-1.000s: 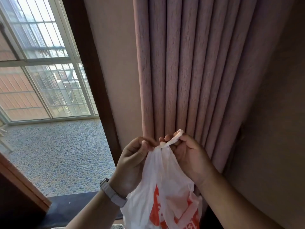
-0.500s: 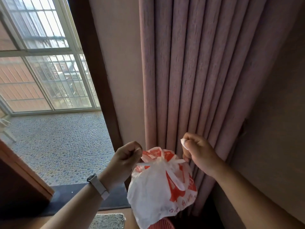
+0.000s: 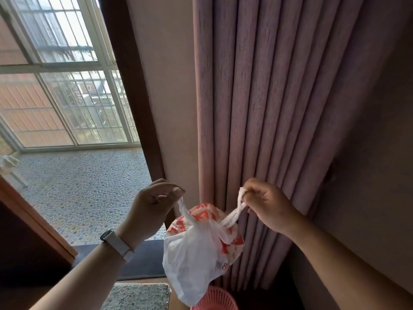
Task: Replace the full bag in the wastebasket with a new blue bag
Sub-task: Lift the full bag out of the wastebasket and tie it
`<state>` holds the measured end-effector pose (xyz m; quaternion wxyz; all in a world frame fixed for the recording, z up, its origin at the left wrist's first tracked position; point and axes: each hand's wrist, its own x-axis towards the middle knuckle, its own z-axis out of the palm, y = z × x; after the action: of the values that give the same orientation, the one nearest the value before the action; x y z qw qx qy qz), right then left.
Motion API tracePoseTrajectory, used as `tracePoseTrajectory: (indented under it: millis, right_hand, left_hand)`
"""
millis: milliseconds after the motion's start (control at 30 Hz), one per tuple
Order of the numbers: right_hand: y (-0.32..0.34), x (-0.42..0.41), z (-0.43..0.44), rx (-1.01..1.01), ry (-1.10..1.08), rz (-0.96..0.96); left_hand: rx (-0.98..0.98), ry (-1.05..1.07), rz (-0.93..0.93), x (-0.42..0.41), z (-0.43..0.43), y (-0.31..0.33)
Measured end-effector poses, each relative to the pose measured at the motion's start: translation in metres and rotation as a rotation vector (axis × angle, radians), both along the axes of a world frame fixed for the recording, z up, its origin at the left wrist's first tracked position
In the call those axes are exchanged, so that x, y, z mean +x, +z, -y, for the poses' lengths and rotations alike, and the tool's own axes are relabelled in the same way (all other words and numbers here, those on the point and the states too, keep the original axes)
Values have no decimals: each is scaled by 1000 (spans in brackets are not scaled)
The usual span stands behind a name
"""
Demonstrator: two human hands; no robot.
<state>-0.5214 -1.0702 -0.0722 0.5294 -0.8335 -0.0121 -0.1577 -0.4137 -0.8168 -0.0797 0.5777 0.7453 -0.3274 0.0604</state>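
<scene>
Far left: window with white frames, pebble-pattern floor below it, dark wooden door frame running diagonally down. Grey mat at bottom left on the floor. Left hand, pale watch band on the wrist, grip clenched on the left handle strip of the full bag, pinched between thumb and fingers. The bag is white plastic with red-orange print, hanging in the air between and below both hands, its two handle strips pulled up and outward in a V; knotted neck sits at the bottom of the V, lower than either grip. Bag body bulges, lowest corner hangs just above the pink wastebasket, whose mesh rim shows at the bottom edge; cannot tell if they touch. Right hand grip closed on the right handle strip, twisted plastic bunched around the fingers. Behind the bag and right hand: pink pleated curtain hanging full height, dim wall at far right
</scene>
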Motion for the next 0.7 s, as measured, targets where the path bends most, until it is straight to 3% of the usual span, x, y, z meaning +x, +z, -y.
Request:
tracePoseTrajectory:
  millis: [200, 500, 700]
  right_hand:
    - [8, 0, -37, 16, 108, -28]
    - [16, -4, -45, 112, 126, 34]
    - [16, -15, -34, 119, 107, 48]
  left_hand:
    - [-5, 116, -54, -12, 26, -1]
    - [-143, -228, -266, -44, 54, 17]
    - [-124, -247, -213, -50, 65, 13]
